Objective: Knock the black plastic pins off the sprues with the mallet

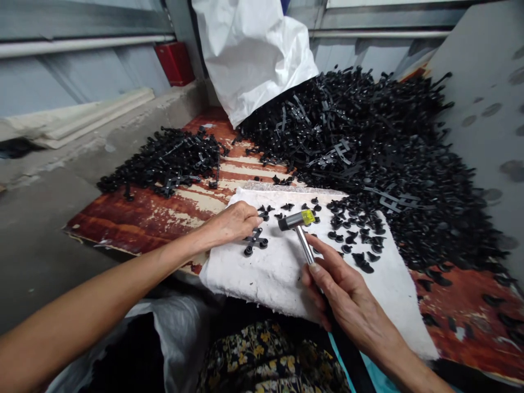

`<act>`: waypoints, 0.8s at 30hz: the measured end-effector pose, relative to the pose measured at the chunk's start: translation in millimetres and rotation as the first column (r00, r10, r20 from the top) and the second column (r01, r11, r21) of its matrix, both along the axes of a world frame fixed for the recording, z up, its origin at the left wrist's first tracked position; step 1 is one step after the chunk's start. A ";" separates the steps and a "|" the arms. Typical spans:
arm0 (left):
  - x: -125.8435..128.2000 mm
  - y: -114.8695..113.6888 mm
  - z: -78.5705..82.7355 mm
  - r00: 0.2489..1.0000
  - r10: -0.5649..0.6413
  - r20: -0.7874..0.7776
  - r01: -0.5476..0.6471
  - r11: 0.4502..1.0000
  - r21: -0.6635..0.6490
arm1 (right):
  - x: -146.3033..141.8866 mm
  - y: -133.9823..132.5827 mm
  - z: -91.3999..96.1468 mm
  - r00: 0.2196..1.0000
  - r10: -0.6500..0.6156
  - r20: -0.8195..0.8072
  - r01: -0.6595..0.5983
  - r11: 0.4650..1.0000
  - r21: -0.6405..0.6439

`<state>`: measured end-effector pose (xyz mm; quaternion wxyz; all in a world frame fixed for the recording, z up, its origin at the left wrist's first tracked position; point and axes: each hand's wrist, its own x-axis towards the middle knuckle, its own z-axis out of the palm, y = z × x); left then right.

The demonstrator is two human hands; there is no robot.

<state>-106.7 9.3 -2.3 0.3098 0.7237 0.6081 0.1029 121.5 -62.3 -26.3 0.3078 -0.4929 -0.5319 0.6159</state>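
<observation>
My left hand [235, 222] is closed over a black plastic linkage part [257, 241] lying on a white cloth [262, 275]; its fingers pinch the part's upper end. Round black feet show at the part's lower end. In my right hand [333, 278] is a small mallet [303, 244], held by its metal handle. The mallet head has one black face and one yellow face, and it hovers over the cloth, right of the linkage. Small black plastic pieces [354, 229] are scattered on the cloth, mostly beyond and right of the mallet.
A large heap of black parts [368, 125] fills the back right. At the left lies a smaller pile of black linkages [164, 158] on the worn red board [135, 224]. Behind stands a white sack [254, 54]. A spotted grey panel [487, 120] borders the right side.
</observation>
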 end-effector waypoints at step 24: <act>5.1 1.2 6.0 0.998 0.056 0.032 -0.055 0.998 -0.021 | -11.5 43.7 15.5 0.827 -0.019 0.562 -0.451 0.575 0.683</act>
